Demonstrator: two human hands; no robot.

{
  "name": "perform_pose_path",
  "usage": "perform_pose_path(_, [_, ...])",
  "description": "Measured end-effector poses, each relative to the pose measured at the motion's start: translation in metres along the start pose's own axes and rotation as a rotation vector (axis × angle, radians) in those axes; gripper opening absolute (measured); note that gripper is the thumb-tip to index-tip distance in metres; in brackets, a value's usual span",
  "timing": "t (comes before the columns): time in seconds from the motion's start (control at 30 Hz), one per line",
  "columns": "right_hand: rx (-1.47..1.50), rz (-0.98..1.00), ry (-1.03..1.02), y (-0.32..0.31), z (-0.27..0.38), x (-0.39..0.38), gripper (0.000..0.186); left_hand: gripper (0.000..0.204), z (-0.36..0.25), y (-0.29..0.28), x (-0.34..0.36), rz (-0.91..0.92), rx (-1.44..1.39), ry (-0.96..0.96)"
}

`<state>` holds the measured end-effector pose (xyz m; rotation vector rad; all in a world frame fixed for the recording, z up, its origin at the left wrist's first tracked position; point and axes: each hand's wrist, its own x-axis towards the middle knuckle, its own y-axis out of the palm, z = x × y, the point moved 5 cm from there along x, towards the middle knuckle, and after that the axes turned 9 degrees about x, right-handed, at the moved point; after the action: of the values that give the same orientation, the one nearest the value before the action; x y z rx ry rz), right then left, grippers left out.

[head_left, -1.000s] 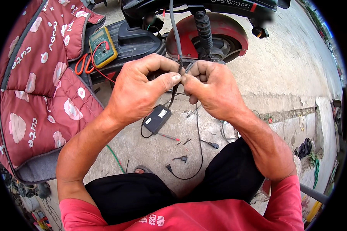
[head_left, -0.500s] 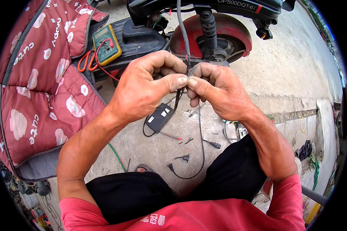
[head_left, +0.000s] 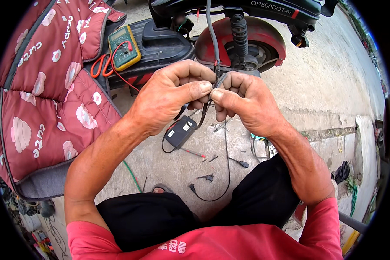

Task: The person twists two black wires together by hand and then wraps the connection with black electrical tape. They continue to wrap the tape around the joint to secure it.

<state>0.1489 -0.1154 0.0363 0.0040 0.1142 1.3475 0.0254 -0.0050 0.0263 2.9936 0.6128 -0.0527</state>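
Observation:
A grey cable (head_left: 213,37) hangs from the scooter above and splits into dark wires between my hands. My left hand (head_left: 167,97) is closed, thumb and curled fingers pinched at the wires. Close against it, my right hand (head_left: 249,104) pinches the wires between thumb and forefinger, its other fingers curled. The thumb tips nearly meet; the exact spot under the fingertips is hidden. Below my hands dark wires (head_left: 205,110) hang down beside a black charger box (head_left: 180,132) on the ground.
Ahead stands an electric scooter with a red rear wheel cover (head_left: 271,41). A green and yellow multimeter (head_left: 124,48) with a red lead rests on its footboard. A quilted red cover (head_left: 52,99) drapes at the left. Plugs (head_left: 209,177) and cable pieces lie on the concrete.
The view has shifted slightly. My left thumb has drawn back a little from the right one; both hands stay at the wires.

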Motion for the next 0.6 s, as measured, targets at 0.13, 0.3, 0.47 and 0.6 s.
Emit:
perform_pose_path(0.13, [0.002, -0.046, 0.028, -0.005, 0.001, -0.002, 0.031, 0.027, 0.001, 0.003, -0.008, -0.055, 0.190, 0.012])
perform_pose_path(0.3, [0.008, -0.067, 0.012, -0.004, -0.002, -0.002, 0.029, 0.020, -0.001, 0.022, -0.018, -0.089, 0.476, 0.031])
perform_pose_path(0.47, [0.122, -0.115, -0.114, -0.003, -0.005, -0.003, 0.018, 0.018, -0.003, 0.024, -0.014, -0.212, 0.624, 0.139])
perform_pose_path(0.6, [0.011, -0.148, -0.143, 0.001, 0.002, -0.009, 0.013, 0.019, -0.002, 0.024, -0.014, -0.188, 0.648, 0.066])
